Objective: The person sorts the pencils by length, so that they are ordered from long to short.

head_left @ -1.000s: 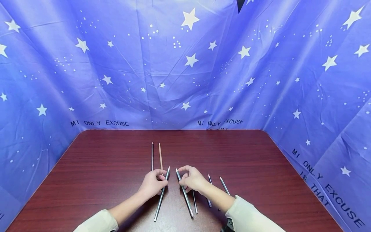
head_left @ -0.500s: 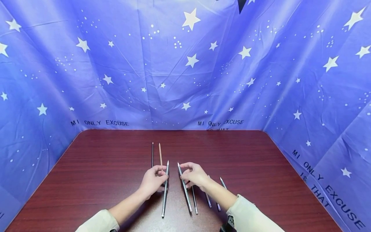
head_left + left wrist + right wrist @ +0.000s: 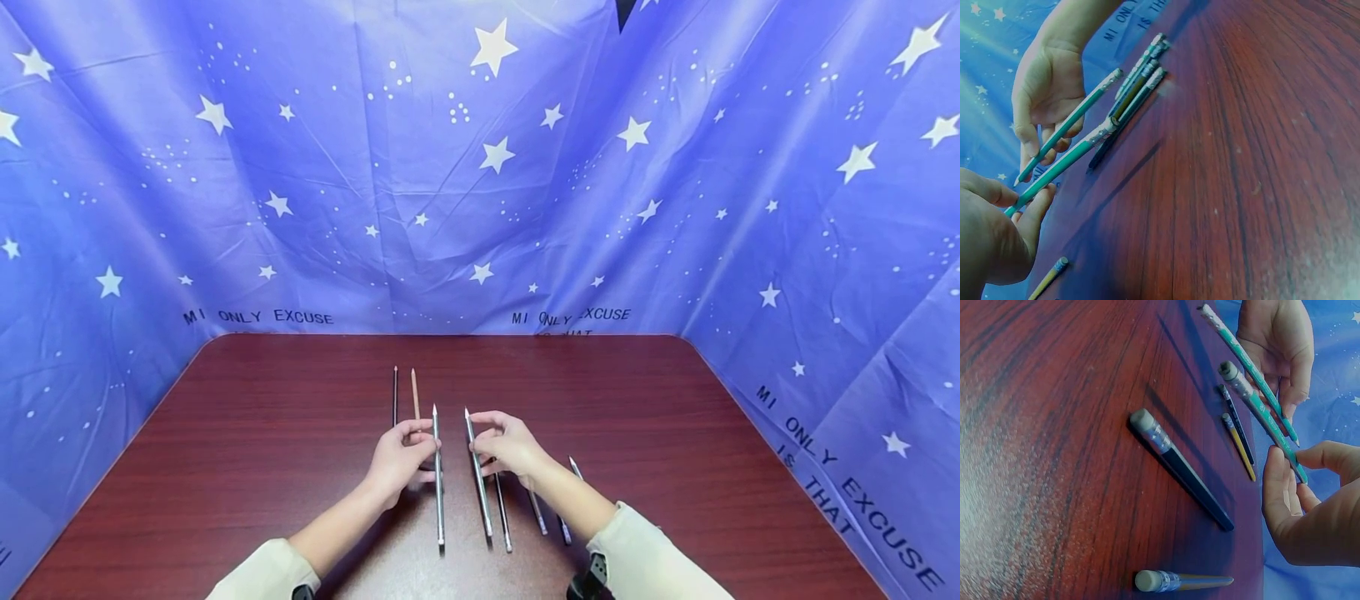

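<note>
My left hand [image 3: 401, 462] pinches a green pencil [image 3: 439, 504] between thumb and fingers, its sharp tip pointing away toward the far edge. A second green pencil [image 3: 481, 500] is pinched the same way in my right hand [image 3: 516, 450]. Side by side and a small gap apart, the two pencils are held over the table. In the left wrist view, the left hand's pencil [image 3: 1063, 164] shows its eraser end raised above the wood. The right wrist view has the right hand's pencil [image 3: 1266, 419] in front of the other one.
On the dark red table [image 3: 262, 433] lie a black pencil [image 3: 395, 396] and a yellow pencil [image 3: 415, 392] left of centre. To the right, partly behind the right hand, are another black pencil [image 3: 1191, 481] and two more pencils. A blue star-printed cloth [image 3: 420, 167] hangs behind.
Both held pencils have moved away from the front edge. The left one has swung from a slant to nearly straight ahead; the right one has shifted slightly right.
</note>
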Demonstrator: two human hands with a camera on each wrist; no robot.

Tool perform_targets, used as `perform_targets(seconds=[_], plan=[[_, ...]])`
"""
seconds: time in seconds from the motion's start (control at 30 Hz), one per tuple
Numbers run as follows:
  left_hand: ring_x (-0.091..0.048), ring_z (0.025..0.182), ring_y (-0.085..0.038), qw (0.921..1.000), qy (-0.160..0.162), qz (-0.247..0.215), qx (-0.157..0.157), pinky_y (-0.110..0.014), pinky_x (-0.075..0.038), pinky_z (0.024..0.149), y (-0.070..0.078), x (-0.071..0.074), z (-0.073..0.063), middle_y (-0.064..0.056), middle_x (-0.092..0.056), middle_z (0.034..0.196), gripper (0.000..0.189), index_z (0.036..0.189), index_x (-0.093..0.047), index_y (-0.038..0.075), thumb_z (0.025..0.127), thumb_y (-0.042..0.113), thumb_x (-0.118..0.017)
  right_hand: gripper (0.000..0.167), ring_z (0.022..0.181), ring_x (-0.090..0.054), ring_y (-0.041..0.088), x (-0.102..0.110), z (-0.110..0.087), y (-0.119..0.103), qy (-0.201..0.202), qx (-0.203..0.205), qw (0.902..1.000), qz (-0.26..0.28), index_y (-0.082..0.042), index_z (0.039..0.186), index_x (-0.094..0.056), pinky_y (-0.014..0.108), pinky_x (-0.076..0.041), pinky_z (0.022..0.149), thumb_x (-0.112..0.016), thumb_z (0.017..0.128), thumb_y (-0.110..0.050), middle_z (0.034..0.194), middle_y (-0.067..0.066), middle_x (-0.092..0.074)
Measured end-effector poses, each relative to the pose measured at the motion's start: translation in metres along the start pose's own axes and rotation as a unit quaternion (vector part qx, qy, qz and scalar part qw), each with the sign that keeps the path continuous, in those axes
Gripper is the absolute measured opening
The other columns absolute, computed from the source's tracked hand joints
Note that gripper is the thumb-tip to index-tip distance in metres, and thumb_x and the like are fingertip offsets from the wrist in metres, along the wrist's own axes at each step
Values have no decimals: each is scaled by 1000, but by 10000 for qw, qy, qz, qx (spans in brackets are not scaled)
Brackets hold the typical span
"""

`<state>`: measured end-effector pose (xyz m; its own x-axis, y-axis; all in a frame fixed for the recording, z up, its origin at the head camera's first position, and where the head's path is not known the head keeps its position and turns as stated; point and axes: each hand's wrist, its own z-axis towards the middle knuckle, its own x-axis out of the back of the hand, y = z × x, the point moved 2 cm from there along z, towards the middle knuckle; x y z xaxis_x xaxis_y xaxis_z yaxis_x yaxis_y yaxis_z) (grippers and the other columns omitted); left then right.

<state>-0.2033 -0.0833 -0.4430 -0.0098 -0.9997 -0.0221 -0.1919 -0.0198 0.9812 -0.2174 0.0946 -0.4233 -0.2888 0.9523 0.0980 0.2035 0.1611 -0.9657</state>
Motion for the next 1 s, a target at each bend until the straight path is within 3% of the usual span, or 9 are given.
perform_targets(seconds=[0.3, 1.0], plan=[[-59, 66, -11, 9997, 101, -197, 42, -33, -59, 60, 4, 0, 3, -7, -60, 92, 42, 122, -52, -4, 81, 0, -60, 49, 61, -55, 11, 1, 5, 1, 117, 22, 9999, 117, 1, 127, -49, 26, -56, 55, -59, 79, 2, 75, 0, -59], [-59, 66, -12, 9994, -8, -348, -1, -33, -59, 61, 3, -6, 8, -5, -62, 89, 41, 122, -51, -3, 82, 1, -60, 50, 61, -56, 10, 0, 4, 1, 111, 52, 9995, 280, 1, 128, -48, 24, -55, 54, -57, 79, 1, 76, 0, -59]])
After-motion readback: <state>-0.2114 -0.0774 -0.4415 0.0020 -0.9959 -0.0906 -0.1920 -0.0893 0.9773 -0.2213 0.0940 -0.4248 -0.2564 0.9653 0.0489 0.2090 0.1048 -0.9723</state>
